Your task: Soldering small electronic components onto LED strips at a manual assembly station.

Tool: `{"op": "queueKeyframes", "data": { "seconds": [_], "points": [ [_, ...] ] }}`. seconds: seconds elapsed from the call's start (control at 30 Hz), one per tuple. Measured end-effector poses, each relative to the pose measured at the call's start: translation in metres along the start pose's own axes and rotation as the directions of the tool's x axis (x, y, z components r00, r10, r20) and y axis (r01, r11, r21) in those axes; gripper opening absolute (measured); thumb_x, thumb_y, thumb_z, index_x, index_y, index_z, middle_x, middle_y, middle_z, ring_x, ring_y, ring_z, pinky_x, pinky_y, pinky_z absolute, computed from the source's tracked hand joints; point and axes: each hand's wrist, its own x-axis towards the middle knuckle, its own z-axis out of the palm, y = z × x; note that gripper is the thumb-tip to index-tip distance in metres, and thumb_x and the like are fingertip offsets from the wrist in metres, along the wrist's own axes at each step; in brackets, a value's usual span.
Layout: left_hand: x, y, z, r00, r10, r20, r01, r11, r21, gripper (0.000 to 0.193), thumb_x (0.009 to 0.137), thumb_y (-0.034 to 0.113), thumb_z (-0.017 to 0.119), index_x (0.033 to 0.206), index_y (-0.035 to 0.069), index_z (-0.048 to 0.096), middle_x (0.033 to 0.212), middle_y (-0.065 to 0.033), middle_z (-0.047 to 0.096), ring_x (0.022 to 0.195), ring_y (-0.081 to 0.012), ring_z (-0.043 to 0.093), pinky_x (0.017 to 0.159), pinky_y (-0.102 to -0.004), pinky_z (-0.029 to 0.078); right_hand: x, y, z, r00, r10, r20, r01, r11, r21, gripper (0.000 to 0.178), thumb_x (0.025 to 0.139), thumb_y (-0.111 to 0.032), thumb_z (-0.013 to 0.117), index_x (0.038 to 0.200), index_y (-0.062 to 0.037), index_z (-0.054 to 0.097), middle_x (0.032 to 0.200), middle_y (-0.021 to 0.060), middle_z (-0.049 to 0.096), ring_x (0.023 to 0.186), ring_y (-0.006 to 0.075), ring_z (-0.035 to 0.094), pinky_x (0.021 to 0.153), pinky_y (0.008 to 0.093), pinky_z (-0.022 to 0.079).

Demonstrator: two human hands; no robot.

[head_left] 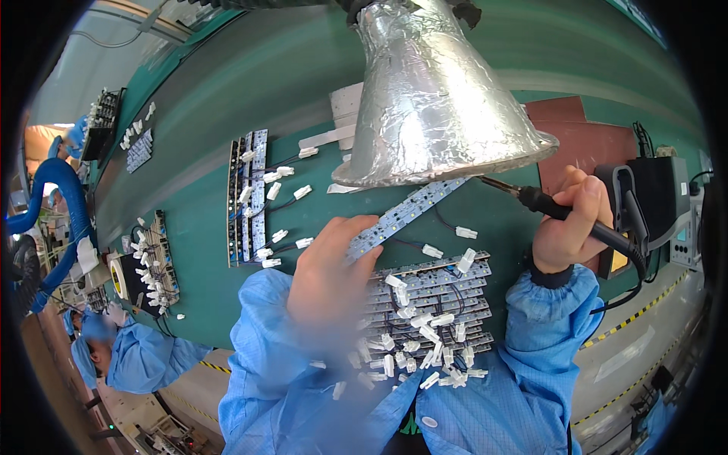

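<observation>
The left hand (330, 254) grasps a narrow pale-blue circuit strip (409, 214) below a conical silver-foil hood (447, 98), the right hand (572, 224) grips a black-handled soldering iron (550, 205), and steady, light tip contact seems advisable.

Pale PCB strip (409, 215) slants, blk soldering iron (541, 202) nr its upper end.

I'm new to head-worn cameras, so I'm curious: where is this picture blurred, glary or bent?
Head view: a hazy smear crosses the left hand and the blue sleeve below it; head view: bright glare on the foil-covered hood; head view: the green table bends toward the black rim; head view: the held circuit strip looks fairly sharp.
</observation>
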Motion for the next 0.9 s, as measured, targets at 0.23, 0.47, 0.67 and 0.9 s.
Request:
{"op": "queueKeyframes", "data": {
  "seconds": [0.23, 0.47, 0.67, 0.9],
  "points": [
    [0.0011, -0.0004, 0.0013, 1.000, -0.003, 0.011, 0.003, 1.000, 0.010, 0.036, 0.080, -0.005, 0.071, 0.115, -0.003, 0.061, 0.099, -0.0183, 0.065, 0.083, -0.0283, 0.065, 0.075, -0.0321, 0.051, 0.0008, 0.0059, 0.0017, 0.999, -0.004, 0.036, 0.005, 0.999, -0.031, 0.042, 0.096, -0.020, 0.048, 0.060, -0.0001, 0.042, 0.057, 0.0072, 0.044, 0.054, 0.0126, 0.035, 0.054, 0.0293, 0.028],
    [0.0006, -0.0025, 0.0022, 1.000, 0.011, -0.001, -0.011, 1.000, 0.000, 0.036, 0.080, -0.005, 0.071, 0.114, -0.003, 0.061, 0.099, -0.0179, 0.065, 0.083, -0.0273, 0.064, 0.076, -0.0319, 0.050, 0.0005, 0.0081, 0.0030, 0.999, 0.001, 0.037, -0.001, 1.000, 0.003, 0.040, 0.096, -0.019, 0.049, 0.061, 0.0002, 0.043, 0.058, 0.0075, 0.045, 0.055, 0.0130, 0.036, 0.056, 0.0299, 0.030],
    [0.0015, -0.0011, 0.0022, 1.000, 0.008, 0.012, -0.008, 1.000, -0.021, 0.035, 0.080, -0.005, 0.071, 0.114, -0.003, 0.061, 0.100, -0.0178, 0.065, 0.084, -0.0264, 0.064, 0.076, -0.0314, 0.050, 0.0013, 0.0081, -0.0004, 0.999, 0.012, 0.037, -0.011, 1.000, -0.021, 0.039, 0.096, -0.017, 0.050, 0.062, 0.0010, 0.047, 0.059, 0.0080, 0.047, 0.058, 0.0138, 0.041, 0.063, 0.0307, 0.038],
    [0.0020, -0.0020, 0.0029, 0.999, 0.034, 0.007, -0.034, 0.999, -0.001, 0.036, 0.080, -0.005, 0.071, 0.115, -0.003, 0.061, 0.099, -0.0177, 0.064, 0.082, -0.0254, 0.062, 0.075, -0.0309, 0.049, 0.0009, 0.0074, 0.0010, 0.999, 0.032, 0.034, -0.031, 0.999, -0.028, 0.039, 0.096, -0.017, 0.050, 0.062, 0.0010, 0.049, 0.059, 0.0078, 0.048, 0.058, 0.0136, 0.042, 0.070, 0.0325, 0.042]
  ]
}}
